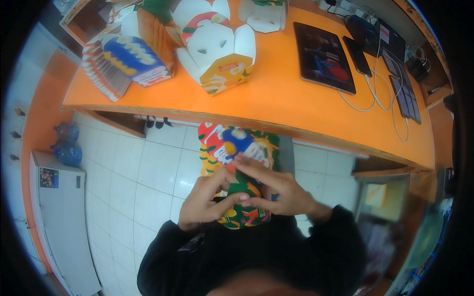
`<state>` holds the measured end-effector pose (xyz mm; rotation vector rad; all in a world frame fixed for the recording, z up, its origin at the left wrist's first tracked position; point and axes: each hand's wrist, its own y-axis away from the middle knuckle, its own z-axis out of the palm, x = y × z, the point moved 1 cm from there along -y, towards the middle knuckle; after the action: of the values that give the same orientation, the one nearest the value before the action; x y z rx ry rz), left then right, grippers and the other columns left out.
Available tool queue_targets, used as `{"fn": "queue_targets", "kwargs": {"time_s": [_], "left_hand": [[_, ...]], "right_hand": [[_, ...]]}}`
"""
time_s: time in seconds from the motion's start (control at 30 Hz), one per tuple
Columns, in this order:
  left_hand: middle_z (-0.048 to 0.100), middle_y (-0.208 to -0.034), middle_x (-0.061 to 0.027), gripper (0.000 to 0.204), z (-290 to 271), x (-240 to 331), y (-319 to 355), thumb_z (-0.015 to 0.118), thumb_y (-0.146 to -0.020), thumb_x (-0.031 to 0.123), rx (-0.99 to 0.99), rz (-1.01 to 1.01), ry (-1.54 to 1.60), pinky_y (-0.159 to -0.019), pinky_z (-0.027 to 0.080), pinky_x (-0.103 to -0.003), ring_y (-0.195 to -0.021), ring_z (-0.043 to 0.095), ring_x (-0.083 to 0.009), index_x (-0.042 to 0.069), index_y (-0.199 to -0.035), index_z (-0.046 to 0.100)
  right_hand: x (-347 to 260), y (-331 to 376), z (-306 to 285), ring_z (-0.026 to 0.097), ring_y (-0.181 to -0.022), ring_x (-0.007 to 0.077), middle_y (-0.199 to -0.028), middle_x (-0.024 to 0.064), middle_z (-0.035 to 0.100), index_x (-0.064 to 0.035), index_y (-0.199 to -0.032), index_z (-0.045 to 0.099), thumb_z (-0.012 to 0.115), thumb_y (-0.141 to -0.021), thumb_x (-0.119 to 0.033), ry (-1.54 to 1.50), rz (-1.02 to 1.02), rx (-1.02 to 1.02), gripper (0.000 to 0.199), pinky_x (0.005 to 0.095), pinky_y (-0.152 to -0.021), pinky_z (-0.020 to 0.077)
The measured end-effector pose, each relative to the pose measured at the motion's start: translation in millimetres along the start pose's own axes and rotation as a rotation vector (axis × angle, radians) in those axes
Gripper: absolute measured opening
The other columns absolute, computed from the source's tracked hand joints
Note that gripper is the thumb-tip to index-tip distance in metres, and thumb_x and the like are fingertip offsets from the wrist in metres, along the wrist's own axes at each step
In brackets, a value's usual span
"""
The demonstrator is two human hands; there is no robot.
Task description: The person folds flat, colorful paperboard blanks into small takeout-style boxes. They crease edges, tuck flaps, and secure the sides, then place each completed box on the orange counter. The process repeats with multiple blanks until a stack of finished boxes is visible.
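Note:
Just in front of my body, below the orange counter's edge, both hands work on a printed card food carton (pixel 245 185) in green with colourful patches. My left hand (pixel 205 200) grips it from the left, thumb over its lower part. From the other side, my right hand (pixel 281 190) holds it, its thumb meeting the left thumb and its fingers reaching across the top. More printed card in red, blue and yellow (pixel 210 135) lies beyond and under the hands; whether these are separate pieces I cannot tell.
On the orange counter (pixel 237 106) stand an open food carton (pixel 222 64), a blue printed carton (pixel 136 61) and a stack of flat cartons (pixel 106 74). A tablet (pixel 323 56) and several phones with cables lie at right. Water jugs (pixel 66 153) stand on a white fridge (pixel 64 212).

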<state>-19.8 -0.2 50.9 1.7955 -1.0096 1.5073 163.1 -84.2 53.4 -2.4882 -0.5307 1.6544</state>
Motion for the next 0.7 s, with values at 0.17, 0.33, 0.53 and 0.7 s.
{"fn": "queue_targets", "kwargs": {"time_s": [0.17, 0.33, 0.53, 0.7], "left_hand": [[0.065, -0.076, -0.0116, 0.024, -1, 10, 1, 0.070, -0.083, 0.013, -0.044, 0.127, -0.051, -0.064, 0.049, -0.027, -0.076, 0.068, -0.0182, 0.003, -0.093, 0.051], [0.064, -0.098, -0.0202, 0.045, -2, 11, 11, 0.072, -0.080, 0.008, -0.297, 0.143, -0.005, -0.077, 0.051, -0.032, -0.097, 0.065, -0.0301, 0.003, -0.110, 0.039], [0.063, -0.097, -0.0212, 0.040, 15, -3, 14, 0.068, -0.083, 0.004, -0.083, -0.011, -0.092, -0.075, 0.052, -0.033, -0.093, 0.066, -0.0286, 0.000, -0.104, 0.035], [0.065, -0.081, -0.0177, 0.045, 24, 0, 9, 0.072, -0.080, 0.006, 0.157, -0.077, -0.232, -0.067, 0.053, -0.031, -0.080, 0.068, -0.0263, 0.000, -0.101, 0.034]], "right_hand": [[3, 3, -9, 0.052, -0.121, 0.0249, -0.131, 0.0129, 0.053, -0.0065, -0.133, 0.048, 0.073, -0.079, -0.020, -0.149, 0.142, -0.025, 0.060, 0.0352, -0.099, 0.0433], [3, 10, -4, 0.066, -0.099, 0.0238, -0.117, 0.0143, 0.063, -0.0047, -0.123, 0.058, 0.073, -0.080, -0.020, -0.154, 0.130, -0.064, 0.048, 0.0313, -0.081, 0.0532], [12, 22, 5, 0.069, -0.083, 0.0253, -0.101, 0.0162, 0.068, -0.0012, -0.113, 0.062, 0.068, -0.084, -0.015, -0.069, 0.247, -0.051, 0.034, 0.0308, -0.072, 0.0547], [17, 16, 10, 0.069, -0.078, 0.0280, -0.093, 0.0155, 0.069, -0.0011, -0.105, 0.063, 0.063, -0.084, -0.006, 0.023, 0.060, 0.144, 0.022, 0.0304, -0.067, 0.0545]]}}
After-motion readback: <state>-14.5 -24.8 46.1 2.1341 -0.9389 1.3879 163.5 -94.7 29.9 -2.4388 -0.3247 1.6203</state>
